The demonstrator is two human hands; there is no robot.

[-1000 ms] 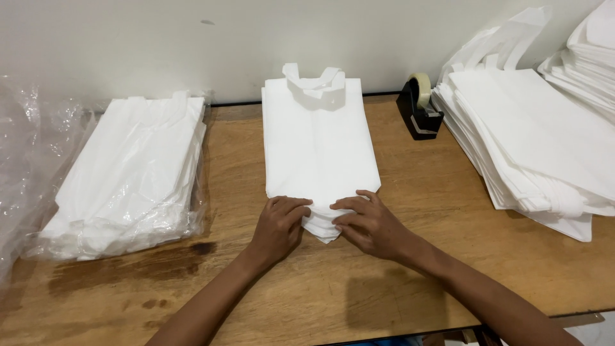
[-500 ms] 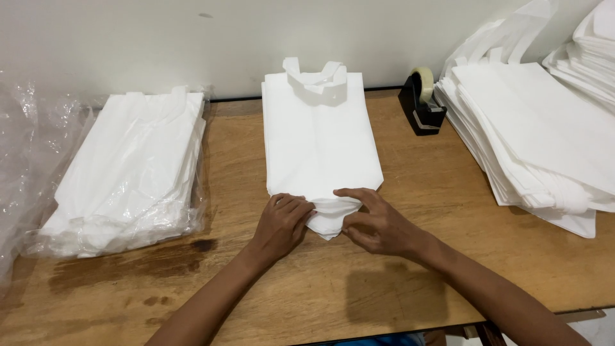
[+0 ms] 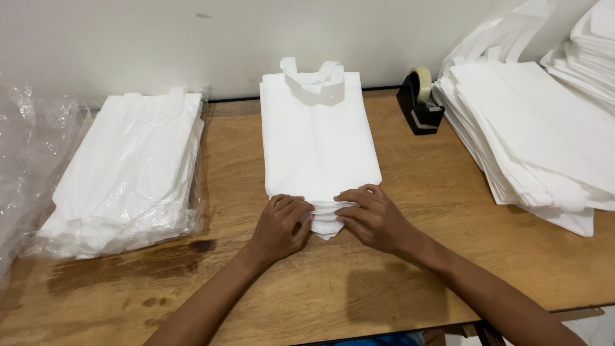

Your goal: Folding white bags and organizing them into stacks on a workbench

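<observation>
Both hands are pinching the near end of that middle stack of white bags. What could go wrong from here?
The left hand and right hand grip only the near end of the middle stack of white bags, so its layers may fan out or slip askew. The stack's loose handles at the far end could flop out of line. The tall pile of bags on the right overhangs unevenly and might slide if bumped.
</observation>
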